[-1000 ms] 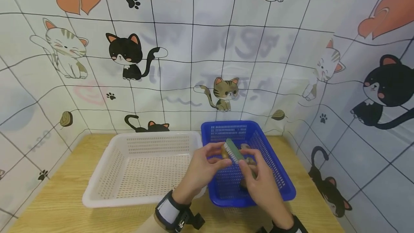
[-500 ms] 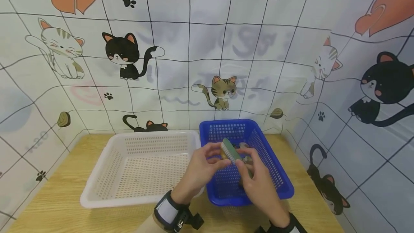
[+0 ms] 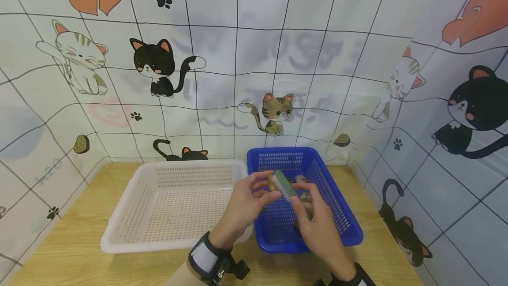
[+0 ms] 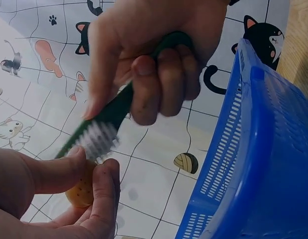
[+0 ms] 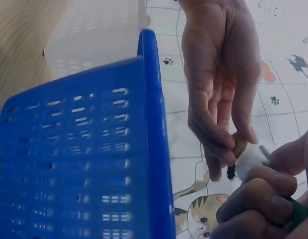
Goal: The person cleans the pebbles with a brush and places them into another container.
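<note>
Cat-print backdrop (image 3: 214,52), wooden table (image 3: 75,237); one white basket (image 3: 127,248), one blue basket (image 3: 278,248).
Head: at five o'clock, left hand (image 3: 243,202) pinches one potato (image 3: 271,183), right hand (image 3: 318,226) grips one brush (image 3: 286,183), likely over the blue basket to catch debris. Left wrist: bristles (image 4: 98,140) face the potato. Right wrist: potato near four o'clock, fingertip-held, presumably keeping it exposed.
</note>
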Action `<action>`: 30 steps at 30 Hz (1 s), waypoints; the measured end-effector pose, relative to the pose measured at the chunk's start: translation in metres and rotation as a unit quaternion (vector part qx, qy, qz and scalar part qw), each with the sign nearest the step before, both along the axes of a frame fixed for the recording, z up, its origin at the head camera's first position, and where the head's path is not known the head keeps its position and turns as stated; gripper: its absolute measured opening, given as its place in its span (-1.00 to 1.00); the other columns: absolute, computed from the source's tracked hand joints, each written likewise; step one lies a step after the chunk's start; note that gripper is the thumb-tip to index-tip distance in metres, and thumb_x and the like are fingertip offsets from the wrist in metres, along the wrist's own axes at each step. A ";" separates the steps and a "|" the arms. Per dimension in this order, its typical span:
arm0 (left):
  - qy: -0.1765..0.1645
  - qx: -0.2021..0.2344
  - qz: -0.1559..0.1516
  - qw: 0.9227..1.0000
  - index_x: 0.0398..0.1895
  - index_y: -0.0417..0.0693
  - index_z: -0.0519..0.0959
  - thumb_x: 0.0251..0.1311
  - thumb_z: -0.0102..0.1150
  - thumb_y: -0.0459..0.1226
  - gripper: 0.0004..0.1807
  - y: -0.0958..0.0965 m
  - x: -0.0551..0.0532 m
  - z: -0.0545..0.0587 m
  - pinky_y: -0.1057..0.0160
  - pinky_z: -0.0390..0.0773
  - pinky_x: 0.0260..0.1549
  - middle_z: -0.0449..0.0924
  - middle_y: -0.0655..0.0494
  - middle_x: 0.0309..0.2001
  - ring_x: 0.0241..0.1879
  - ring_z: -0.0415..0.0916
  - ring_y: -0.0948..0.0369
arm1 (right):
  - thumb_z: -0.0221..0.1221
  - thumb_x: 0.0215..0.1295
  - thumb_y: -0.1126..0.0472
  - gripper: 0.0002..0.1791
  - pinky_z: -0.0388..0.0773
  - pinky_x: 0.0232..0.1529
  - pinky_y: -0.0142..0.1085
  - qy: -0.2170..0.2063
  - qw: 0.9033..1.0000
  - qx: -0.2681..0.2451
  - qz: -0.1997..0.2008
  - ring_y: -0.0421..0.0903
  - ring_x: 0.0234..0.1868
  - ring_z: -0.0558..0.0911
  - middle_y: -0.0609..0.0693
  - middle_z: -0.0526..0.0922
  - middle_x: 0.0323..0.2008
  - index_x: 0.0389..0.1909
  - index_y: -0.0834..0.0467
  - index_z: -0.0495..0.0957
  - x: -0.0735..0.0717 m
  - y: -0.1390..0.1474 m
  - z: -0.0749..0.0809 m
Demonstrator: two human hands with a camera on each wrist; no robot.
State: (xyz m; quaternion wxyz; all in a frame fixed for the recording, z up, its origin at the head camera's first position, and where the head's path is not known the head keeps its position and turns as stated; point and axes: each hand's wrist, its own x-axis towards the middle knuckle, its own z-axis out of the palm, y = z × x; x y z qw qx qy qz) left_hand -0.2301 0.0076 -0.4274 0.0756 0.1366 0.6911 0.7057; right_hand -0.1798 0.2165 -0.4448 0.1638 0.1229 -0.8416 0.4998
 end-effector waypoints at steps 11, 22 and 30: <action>0.004 0.002 -0.004 1.000 0.58 -0.13 0.62 0.50 0.60 -0.26 -0.35 -0.002 0.001 0.000 0.12 0.90 0.12 0.83 -0.24 0.35 0.21 0.91 -0.08 | 0.11 0.91 0.13 -0.62 0.91 -0.14 -0.06 0.003 1.000 0.019 0.000 0.09 0.00 0.94 0.47 0.64 0.51 0.53 0.17 0.47 -0.003 -0.004 0.000; 0.008 -0.005 -0.014 1.000 0.53 -0.17 0.64 0.46 0.62 -0.32 -0.38 -0.007 0.000 0.001 0.18 0.87 0.06 0.87 -0.19 0.26 0.10 0.92 0.04 | 0.09 0.90 0.21 -0.61 0.91 -0.05 -0.04 0.049 0.998 0.028 0.014 0.45 0.31 0.84 0.60 0.36 0.69 0.55 0.23 0.44 -0.001 -0.010 -0.001; 0.008 0.004 -0.006 1.000 0.53 -0.12 0.66 0.46 0.62 -0.32 -0.38 -0.009 0.000 0.001 0.25 0.86 -0.05 0.87 -0.19 0.25 0.16 0.93 -0.02 | 0.13 0.88 0.20 -0.64 0.57 -0.62 -0.38 0.026 0.999 0.015 0.018 -0.25 -0.55 0.69 0.09 0.76 -0.32 0.52 0.13 0.46 0.002 -0.009 -0.001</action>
